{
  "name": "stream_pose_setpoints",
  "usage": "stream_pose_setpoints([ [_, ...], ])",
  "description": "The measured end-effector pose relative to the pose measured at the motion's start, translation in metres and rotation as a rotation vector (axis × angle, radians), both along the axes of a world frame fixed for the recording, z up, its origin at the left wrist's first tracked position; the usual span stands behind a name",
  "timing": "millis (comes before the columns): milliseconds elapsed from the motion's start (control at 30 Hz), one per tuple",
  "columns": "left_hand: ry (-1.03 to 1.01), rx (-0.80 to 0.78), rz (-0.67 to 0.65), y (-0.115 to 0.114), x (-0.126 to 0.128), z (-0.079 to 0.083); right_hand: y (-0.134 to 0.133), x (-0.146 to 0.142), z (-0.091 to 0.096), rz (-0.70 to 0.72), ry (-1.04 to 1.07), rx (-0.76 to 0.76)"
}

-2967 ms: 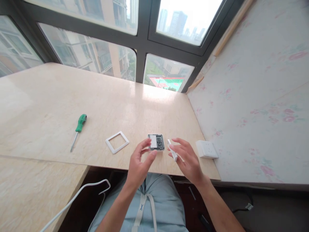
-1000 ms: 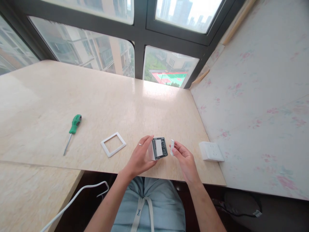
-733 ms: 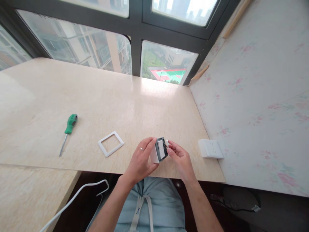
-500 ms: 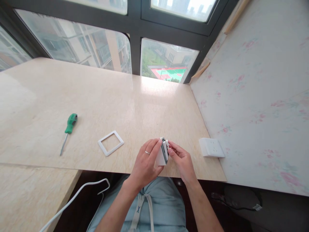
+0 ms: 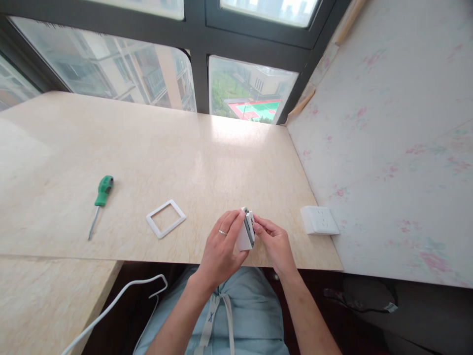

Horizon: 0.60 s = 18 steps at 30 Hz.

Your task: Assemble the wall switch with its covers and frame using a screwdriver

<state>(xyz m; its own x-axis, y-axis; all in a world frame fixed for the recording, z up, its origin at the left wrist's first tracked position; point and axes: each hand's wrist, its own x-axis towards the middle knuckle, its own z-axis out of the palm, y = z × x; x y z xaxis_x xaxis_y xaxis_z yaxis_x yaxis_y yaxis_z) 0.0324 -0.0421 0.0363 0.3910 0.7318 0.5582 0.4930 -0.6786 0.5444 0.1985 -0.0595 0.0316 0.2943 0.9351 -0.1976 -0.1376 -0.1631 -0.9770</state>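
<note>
My left hand (image 5: 221, 246), a ring on one finger, grips a small white and grey switch module (image 5: 246, 231) tilted on edge above the table's front edge. My right hand (image 5: 273, 241) has its fingers pinched against the module's right face, pressing a small white piece that is mostly hidden by the fingertips. A white square frame (image 5: 165, 218) lies flat on the table to the left of my hands. Further left lies a green-handled screwdriver (image 5: 99, 202).
A white wall socket (image 5: 320, 220) sits at the table's right end against the flowered wall (image 5: 388, 148). The beige stone table (image 5: 166, 158) runs back to a dark-framed window. A white cable (image 5: 118, 296) hangs below the front edge.
My left hand picked the module up off the table and turned it on edge. My right hand brought the small white piece in against its face.
</note>
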Motion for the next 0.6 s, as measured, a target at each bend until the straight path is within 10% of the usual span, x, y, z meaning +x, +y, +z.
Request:
stream_pose_setpoints([
  [600, -0.07, -0.078, 0.063, -0.0006, -0.0035, -0.0086, 0.0013, -0.0102, -0.0049, -0.059, -0.254, 0.077],
])
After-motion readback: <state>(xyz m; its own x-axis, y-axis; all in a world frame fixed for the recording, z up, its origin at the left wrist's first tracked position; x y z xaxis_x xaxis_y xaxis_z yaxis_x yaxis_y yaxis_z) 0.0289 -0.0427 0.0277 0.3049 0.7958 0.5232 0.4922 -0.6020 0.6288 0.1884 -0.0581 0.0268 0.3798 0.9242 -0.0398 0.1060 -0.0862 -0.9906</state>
